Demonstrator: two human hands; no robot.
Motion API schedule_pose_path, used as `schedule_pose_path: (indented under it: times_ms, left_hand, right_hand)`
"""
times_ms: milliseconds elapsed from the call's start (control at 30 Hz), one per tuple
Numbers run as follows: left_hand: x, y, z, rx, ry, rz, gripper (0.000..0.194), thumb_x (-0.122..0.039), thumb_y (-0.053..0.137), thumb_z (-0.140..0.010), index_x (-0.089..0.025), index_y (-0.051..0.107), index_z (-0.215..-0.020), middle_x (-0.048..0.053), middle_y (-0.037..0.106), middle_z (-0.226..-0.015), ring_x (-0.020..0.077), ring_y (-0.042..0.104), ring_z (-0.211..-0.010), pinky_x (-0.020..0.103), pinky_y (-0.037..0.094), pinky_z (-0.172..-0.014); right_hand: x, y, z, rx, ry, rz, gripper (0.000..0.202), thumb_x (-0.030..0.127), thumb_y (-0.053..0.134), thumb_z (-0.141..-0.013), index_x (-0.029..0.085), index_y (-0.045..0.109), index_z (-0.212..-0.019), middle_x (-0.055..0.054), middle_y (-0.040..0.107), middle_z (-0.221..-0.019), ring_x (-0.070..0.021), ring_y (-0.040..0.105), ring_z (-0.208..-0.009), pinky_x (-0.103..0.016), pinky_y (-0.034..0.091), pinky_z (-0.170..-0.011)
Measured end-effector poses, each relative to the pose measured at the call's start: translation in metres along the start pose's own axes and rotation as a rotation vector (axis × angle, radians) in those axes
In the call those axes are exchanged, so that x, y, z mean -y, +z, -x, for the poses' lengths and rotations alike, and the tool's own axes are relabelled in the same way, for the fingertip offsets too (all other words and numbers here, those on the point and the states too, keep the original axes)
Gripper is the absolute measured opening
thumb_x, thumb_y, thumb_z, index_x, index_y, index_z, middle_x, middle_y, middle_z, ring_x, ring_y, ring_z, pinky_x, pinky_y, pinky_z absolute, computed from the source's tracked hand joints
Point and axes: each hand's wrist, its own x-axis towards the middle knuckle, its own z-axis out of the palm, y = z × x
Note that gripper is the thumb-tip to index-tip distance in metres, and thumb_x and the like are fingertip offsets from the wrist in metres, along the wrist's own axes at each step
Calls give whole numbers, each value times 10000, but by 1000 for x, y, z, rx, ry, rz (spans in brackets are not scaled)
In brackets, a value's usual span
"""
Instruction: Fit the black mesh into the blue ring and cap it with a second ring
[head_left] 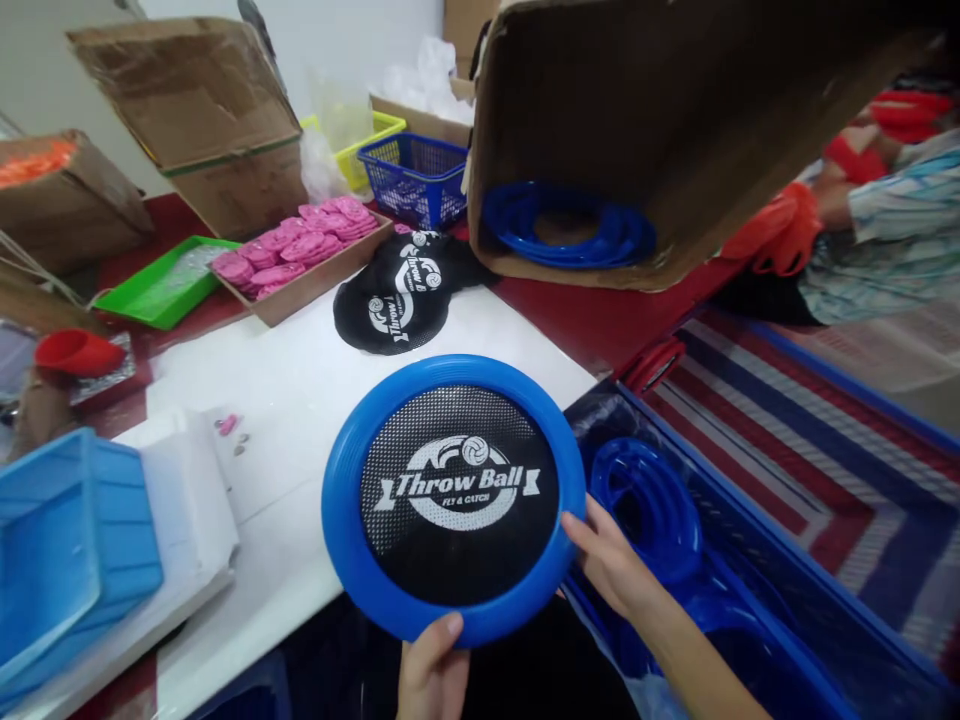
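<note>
A round throw-ball disc point(454, 375) with a blue plastic rim and a black mesh centre faces me, its white "Throw Ball" print upright. My left hand point(435, 665) grips the bottom of the rim, thumb on top and fingers underneath. On the right side of the rim, my right hand point(611, 555) is closed the same way, fingers partly hidden behind the disc. Beyond it, black printed mesh circles point(397, 300) lie in an overlapping pile on the white board point(277, 430).
Blue rings point(570, 230) lie in a tipped cardboard box point(555, 100); more blue rings point(645, 510) fill a bin at right. Pink pieces point(300, 245) sit in a carton tray beside a green tray point(161, 290). A light-blue bin point(120, 520) stands left. A co-worker's arm point(840, 200) shows at right.
</note>
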Motion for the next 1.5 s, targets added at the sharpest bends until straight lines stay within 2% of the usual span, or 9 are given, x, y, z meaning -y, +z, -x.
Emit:
schedule_pose_path:
  times_ms: [167, 367, 533, 667, 733, 833, 933, 1167, 1500]
  left_hand:
    - [-13, -24, -7, -29, -30, -83, 676, -130, 868, -524, -244, 786, -1186, 71, 806, -1084, 433, 662, -1238, 554, 516, -1132]
    - [-44, -37, -13, -215, 221, -180, 696, -292, 956, -550, -281, 724, -1207, 44, 793, -1086, 365, 666, -1243, 486, 500, -1145]
    - [-62, -32, -7, -215, 371, -398, 448, -382, 999, -566, -183, 688, -818, -11, 671, -688, 212, 707, -716, 291, 614, -730]
    - [-75, -43, 11, -250, 691, -810, 421, -418, 973, -552, -158, 678, -703, -20, 605, -576, 167, 602, -519, 246, 520, -500]
    - [-91, -44, 17, -77, 876, -1065, 376, -448, 933, -589, -161, 727, -721, 22, 686, -643, 211, 664, -569, 269, 553, -512]
    - [-122, -34, 18, 473, 962, -1248, 261, -443, 795, -782, -185, 790, -824, 66, 777, -771, 233, 738, -638, 271, 604, -577]
    - [-145, -23, 10, 705, 979, -1219, 209, -383, 712, -904, -197, 794, -951, 79, 804, -879, 249, 782, -763, 291, 641, -709]
    - [-154, -33, 5, 867, 919, -1233, 273, -430, 672, -982, -202, 773, -1094, 124, 802, -999, 280, 775, -939, 379, 631, -866]
    - [-165, -37, 9, 861, 920, -1283, 356, -512, 635, -993, -185, 759, -1056, 108, 804, -942, 251, 781, -832, 319, 634, -761]
  right_hand:
    - [8, -17, -18, 52, -33, 11, 657, 551, 804, -828, 253, 606, -1378, -67, 777, -896, -214, 714, -645, -360, 604, -646]
    - [-46, -1, -20, 13, -67, -62, 653, 600, 824, -783, 252, 641, -1303, -84, 779, -929, -268, 759, -821, -411, 628, -766]
    - [-77, -17, -19, 70, -42, 16, 550, 631, 750, -843, 288, 662, -1264, -102, 788, -1072, -289, 758, -1018, -429, 617, -874]
    - [-37, -44, -29, 98, -285, 301, 590, 616, 785, -816, 298, 655, -1295, -101, 766, -1207, -291, 745, -1098, -435, 610, -946]
    - [6, -43, -27, 155, -512, 416, 640, 687, 689, -870, 304, 613, -1377, -115, 722, -1321, -305, 704, -1205, -463, 577, -1031]
    - [74, -14, -15, 428, -671, 822, 644, 606, 701, -909, 272, 592, -1449, -133, 648, -1439, -323, 607, -1344, -482, 491, -1147]
    - [118, 28, -7, 760, -744, 1130, 469, 394, 731, -949, 243, 647, -1385, -111, 720, -1318, -265, 660, -1256, -407, 520, -1102]
    - [121, 90, 0, 1284, -764, 1244, 488, 398, 671, -989, 130, 576, -1386, -109, 752, -1120, -212, 713, -986, -329, 544, -883]
    - [101, 96, 32, 1162, -783, 1476, 311, 399, 515, -1052, 151, 561, -1234, -33, 679, -943, -164, 599, -750, -300, 408, -634]
